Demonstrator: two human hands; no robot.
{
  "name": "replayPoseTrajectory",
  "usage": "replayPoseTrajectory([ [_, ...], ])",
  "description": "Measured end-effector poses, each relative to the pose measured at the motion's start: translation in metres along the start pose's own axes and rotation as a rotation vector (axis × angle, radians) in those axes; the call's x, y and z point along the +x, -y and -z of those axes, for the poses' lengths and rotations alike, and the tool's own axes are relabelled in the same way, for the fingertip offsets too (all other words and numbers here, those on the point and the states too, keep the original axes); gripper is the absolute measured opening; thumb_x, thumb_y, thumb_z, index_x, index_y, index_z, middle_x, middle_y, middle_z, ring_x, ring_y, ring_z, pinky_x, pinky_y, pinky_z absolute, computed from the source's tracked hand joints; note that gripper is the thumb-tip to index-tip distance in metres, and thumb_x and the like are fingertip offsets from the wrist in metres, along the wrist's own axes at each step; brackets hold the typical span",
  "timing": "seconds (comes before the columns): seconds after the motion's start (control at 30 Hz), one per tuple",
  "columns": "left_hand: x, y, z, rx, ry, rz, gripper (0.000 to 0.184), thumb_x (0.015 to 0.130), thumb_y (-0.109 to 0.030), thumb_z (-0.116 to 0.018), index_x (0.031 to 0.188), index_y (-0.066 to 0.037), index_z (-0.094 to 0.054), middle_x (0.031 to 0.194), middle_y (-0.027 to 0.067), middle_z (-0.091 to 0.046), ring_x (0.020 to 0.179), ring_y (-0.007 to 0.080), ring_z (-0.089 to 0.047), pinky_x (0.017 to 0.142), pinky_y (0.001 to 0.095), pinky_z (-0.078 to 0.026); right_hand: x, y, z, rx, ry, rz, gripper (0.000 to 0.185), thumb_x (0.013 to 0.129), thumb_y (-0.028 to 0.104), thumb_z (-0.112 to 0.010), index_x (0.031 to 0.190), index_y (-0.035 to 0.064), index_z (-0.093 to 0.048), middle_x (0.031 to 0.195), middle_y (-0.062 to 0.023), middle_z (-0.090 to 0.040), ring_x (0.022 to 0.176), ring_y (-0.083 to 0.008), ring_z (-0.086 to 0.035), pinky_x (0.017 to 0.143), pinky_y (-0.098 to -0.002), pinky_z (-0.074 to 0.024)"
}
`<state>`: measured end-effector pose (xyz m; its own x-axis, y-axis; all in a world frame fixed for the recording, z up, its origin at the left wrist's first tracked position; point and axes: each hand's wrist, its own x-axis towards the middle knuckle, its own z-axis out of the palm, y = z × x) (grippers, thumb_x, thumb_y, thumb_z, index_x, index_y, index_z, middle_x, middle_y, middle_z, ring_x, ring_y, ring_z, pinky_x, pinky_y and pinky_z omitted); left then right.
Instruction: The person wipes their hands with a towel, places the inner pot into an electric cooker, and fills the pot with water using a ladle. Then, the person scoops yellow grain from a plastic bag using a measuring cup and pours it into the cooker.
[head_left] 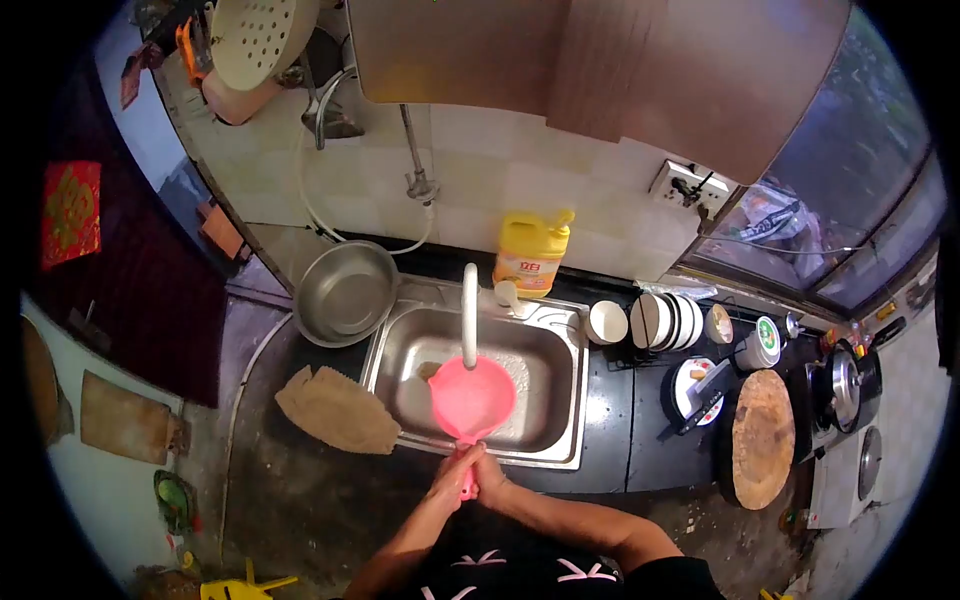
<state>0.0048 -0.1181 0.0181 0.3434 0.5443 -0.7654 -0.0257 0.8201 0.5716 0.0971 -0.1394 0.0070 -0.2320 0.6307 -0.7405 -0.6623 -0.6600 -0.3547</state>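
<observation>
A pink ladle [473,398] is held over the steel sink [578,400], its bowl beneath the white faucet spout [470,315]. Both hands are closed round its handle at the sink's front edge. My left hand [453,480] is on the left side of the handle and my right hand [489,476] on the right, close together. The bowl looks wet inside; how much water it holds is hard to tell. The tip of the handle shows below the hands.
A steel basin [347,293] and a brown cloth or mat [338,411] lie left of the sink. Behind it stands a yellow detergent jug [530,254]. To the right are a white bowl [607,323], racked dishes, a cleaver [704,397] on a plate and a round wooden board [763,440].
</observation>
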Motion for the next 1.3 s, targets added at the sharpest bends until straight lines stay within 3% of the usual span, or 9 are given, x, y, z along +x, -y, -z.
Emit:
replayPoseTrajectory([
  [0.73, -0.001, 0.002, 0.0, -0.05, 0.005, 0.039, 0.044, 0.076, -0.051, -0.071, 0.083, -0.009, -0.058, 0.057, 0.0023, -0.05, 0.04, 0.0131, -0.046, 0.034, 0.0257, -0.035, 0.002, -0.009, 0.003, -0.099, -0.093, 0.12, 0.03, 0.088, 0.042, -0.051, 0.075, 0.0159, -0.053, 0.053, -0.002, -0.05, 0.034, -0.0141, -0.042, 0.03, -0.0281, -0.0264],
  [1.3, -0.003, 0.016, 0.0, -0.097, 0.014, 0.026, 0.041, 0.077, -0.047, -0.071, 0.081, -0.009, -0.057, 0.057, 0.002, -0.05, 0.039, 0.0127, -0.046, 0.033, 0.0255, -0.033, -0.005, -0.017, 0.003, -0.142, -0.166, 0.136, 0.033, 0.086, 0.045, -0.054, 0.074, 0.0137, -0.055, 0.054, -0.0026, -0.051, 0.035, -0.014, -0.043, 0.03, -0.028, -0.0266],
])
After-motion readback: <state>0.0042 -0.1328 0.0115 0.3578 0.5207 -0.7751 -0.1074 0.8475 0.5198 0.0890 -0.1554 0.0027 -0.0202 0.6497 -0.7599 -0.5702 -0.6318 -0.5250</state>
